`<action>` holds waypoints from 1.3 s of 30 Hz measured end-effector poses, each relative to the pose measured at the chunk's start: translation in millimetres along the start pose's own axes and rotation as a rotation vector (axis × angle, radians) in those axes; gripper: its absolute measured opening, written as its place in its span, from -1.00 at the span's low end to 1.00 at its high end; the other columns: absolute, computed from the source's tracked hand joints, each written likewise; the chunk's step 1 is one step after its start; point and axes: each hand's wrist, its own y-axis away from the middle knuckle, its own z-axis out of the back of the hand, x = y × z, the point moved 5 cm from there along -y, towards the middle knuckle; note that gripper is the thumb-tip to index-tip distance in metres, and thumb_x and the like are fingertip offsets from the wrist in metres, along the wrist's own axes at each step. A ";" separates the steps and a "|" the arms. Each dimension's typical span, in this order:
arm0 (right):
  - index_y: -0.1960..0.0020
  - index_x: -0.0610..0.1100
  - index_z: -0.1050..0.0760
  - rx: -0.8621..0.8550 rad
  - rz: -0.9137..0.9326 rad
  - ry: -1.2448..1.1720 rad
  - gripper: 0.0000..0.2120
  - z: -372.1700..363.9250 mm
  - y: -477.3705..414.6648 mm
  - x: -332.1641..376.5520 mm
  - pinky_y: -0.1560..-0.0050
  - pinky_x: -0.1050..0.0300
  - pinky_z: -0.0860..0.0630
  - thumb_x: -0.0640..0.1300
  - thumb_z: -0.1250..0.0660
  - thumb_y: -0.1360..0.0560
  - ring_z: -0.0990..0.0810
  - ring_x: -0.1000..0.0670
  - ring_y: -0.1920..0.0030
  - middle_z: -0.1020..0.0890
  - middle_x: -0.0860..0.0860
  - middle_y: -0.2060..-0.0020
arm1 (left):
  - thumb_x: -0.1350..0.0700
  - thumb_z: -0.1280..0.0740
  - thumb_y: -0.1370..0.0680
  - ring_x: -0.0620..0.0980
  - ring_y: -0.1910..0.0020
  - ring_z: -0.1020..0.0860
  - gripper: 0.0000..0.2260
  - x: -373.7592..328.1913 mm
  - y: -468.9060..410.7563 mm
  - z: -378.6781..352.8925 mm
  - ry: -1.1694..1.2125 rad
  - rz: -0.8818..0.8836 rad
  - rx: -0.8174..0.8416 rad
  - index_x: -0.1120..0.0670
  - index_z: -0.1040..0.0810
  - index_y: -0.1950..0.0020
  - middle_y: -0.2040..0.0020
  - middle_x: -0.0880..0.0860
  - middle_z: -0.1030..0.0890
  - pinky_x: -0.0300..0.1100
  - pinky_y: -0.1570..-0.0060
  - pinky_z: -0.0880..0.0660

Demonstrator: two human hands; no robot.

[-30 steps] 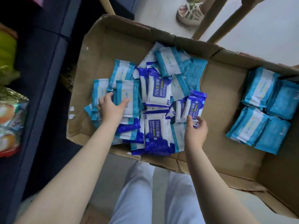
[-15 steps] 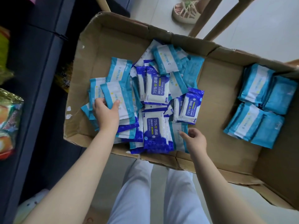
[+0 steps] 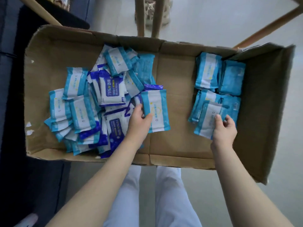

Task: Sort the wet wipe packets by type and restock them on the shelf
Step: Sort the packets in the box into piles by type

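Observation:
A long open cardboard box holds a mixed heap of light blue packets and dark blue 75% alcohol packets in its left half. Sorted light blue packets lie in stacks at the right end. My left hand grips a light blue packet above the box's bare middle, at the heap's right edge. My right hand holds another light blue packet over the nearest sorted stack.
A dark sofa or cabinet runs along the left of the box. Wooden chair legs stand beyond the far wall on the pale floor. My legs in light trousers are below the near edge.
My left hand lifted a light blue packet from the heap's left side and carried it right. My right hand picked up a light blue packet and moved it to the sorted stacks.

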 end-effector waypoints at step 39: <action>-0.40 -0.13 -0.44 0.453 0.175 0.330 -0.56 -231.2 17.4 52.2 -0.34 0.09 -0.44 0.01 -0.35 -0.58 -0.51 0.00 -0.31 -0.55 -0.06 -0.31 | -0.16 -0.37 -0.52 0.09 -0.31 -0.42 -0.43 -91.7 -167.5 108.7 -0.539 0.002 -0.427 0.12 -0.36 -0.40 -0.36 0.11 -0.37 -0.01 -0.32 -0.39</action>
